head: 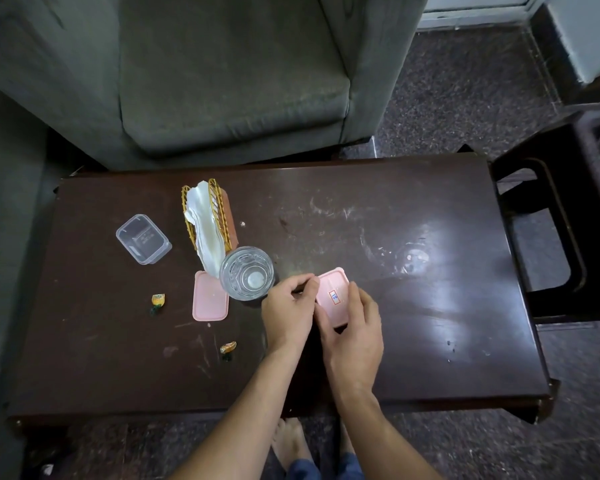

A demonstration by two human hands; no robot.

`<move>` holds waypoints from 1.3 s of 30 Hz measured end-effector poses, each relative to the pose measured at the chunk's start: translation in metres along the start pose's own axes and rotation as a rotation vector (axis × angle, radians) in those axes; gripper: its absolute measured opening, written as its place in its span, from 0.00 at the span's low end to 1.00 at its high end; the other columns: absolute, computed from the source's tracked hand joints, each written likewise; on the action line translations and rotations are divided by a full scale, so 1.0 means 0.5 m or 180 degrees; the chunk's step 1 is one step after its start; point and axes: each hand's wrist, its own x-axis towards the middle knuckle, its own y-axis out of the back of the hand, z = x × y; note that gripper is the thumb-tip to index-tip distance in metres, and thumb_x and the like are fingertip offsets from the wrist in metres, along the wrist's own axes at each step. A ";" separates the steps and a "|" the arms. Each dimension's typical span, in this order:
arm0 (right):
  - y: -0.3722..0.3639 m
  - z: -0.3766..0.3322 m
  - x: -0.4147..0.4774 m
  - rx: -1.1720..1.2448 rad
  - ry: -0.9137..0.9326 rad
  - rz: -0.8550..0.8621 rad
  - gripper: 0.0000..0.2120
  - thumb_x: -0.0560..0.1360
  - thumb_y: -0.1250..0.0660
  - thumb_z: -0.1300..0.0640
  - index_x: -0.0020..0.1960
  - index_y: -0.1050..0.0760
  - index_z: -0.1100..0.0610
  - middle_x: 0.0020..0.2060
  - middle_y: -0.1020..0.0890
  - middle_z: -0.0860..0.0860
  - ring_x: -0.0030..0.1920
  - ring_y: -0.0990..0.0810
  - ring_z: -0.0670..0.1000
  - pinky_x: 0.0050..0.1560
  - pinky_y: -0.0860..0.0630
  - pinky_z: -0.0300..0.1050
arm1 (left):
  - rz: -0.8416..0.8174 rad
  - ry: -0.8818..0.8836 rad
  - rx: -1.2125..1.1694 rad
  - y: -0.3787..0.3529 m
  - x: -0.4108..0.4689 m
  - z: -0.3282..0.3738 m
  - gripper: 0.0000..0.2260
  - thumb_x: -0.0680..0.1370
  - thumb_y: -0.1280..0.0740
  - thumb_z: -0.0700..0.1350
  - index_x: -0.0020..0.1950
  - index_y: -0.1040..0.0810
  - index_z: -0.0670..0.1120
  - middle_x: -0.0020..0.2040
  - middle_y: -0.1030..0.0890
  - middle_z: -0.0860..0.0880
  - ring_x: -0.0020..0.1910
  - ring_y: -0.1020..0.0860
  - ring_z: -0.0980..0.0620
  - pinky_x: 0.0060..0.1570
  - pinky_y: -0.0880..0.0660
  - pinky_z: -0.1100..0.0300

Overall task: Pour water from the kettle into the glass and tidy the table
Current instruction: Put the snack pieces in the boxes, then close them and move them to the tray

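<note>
Glass (247, 273) clear; lid (333, 299) (pink) half-hidden by 2 hands.

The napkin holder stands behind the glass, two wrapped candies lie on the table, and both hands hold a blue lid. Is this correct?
Not quite: the lid held by the left hand and right hand is pink, not blue, as the head view shows. The rest is right.

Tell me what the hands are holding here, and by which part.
Both hands grip a pink lidded box: the left hand at its left edge, the right hand over its right side and near corner.
</note>
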 end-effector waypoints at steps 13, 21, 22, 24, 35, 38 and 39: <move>-0.008 0.021 -0.008 -0.0692 0.0325 -0.0267 0.32 0.85 0.54 0.41 0.82 0.41 0.59 0.83 0.42 0.53 0.83 0.45 0.56 0.82 0.46 0.61 | 0.0256 0.0742 -0.0832 -0.044 -0.002 -0.027 0.08 0.75 0.26 0.50 0.52 0.13 0.51 0.44 0.12 0.53 0.47 0.14 0.51 0.54 0.17 0.44; -0.003 0.023 -0.001 -0.0783 0.0436 -0.0493 0.37 0.84 0.55 0.37 0.82 0.44 0.62 0.80 0.37 0.61 0.80 0.38 0.62 0.79 0.39 0.63 | 0.0517 0.0839 -0.0987 -0.050 -0.020 -0.021 0.07 0.75 0.24 0.49 0.51 0.12 0.50 0.44 0.12 0.55 0.46 0.14 0.55 0.55 0.17 0.48; 0.001 0.027 0.001 -0.0755 0.0481 -0.0479 0.37 0.83 0.51 0.37 0.81 0.42 0.63 0.78 0.32 0.63 0.76 0.32 0.64 0.75 0.33 0.63 | 0.0498 0.0852 -0.1064 -0.051 -0.023 -0.021 0.07 0.75 0.24 0.48 0.51 0.12 0.49 0.44 0.12 0.54 0.47 0.14 0.55 0.56 0.18 0.47; 0.019 0.040 0.015 -0.0770 0.0579 -0.0442 0.38 0.80 0.43 0.38 0.79 0.37 0.65 0.73 0.27 0.65 0.70 0.26 0.65 0.68 0.27 0.63 | 0.0431 0.0831 -0.1174 -0.061 -0.030 -0.019 0.06 0.75 0.24 0.47 0.51 0.12 0.48 0.45 0.12 0.53 0.48 0.14 0.55 0.57 0.18 0.48; 0.144 0.108 0.119 -0.0962 0.0555 0.0042 0.37 0.77 0.25 0.48 0.77 0.36 0.65 0.75 0.32 0.68 0.71 0.30 0.72 0.63 0.29 0.74 | -0.0057 0.0626 -0.0722 -0.036 -0.107 -0.015 0.10 0.80 0.31 0.52 0.52 0.14 0.49 0.45 0.13 0.52 0.45 0.15 0.54 0.48 0.17 0.49; 0.136 0.082 0.068 -0.0779 0.0805 0.0491 0.36 0.75 0.31 0.43 0.75 0.32 0.64 0.74 0.30 0.66 0.67 0.27 0.70 0.59 0.29 0.71 | 0.0303 0.0472 -0.0624 0.061 -0.117 -0.054 0.06 0.80 0.31 0.49 0.47 0.15 0.52 0.41 0.13 0.52 0.39 0.15 0.52 0.45 0.18 0.51; 0.127 0.068 0.039 -0.0682 0.0916 0.0565 0.35 0.75 0.33 0.43 0.74 0.29 0.63 0.71 0.28 0.65 0.64 0.26 0.70 0.57 0.28 0.69 | 0.0496 0.0437 -0.0580 0.101 -0.117 -0.064 0.05 0.80 0.31 0.49 0.45 0.16 0.54 0.40 0.13 0.52 0.37 0.15 0.51 0.45 0.17 0.50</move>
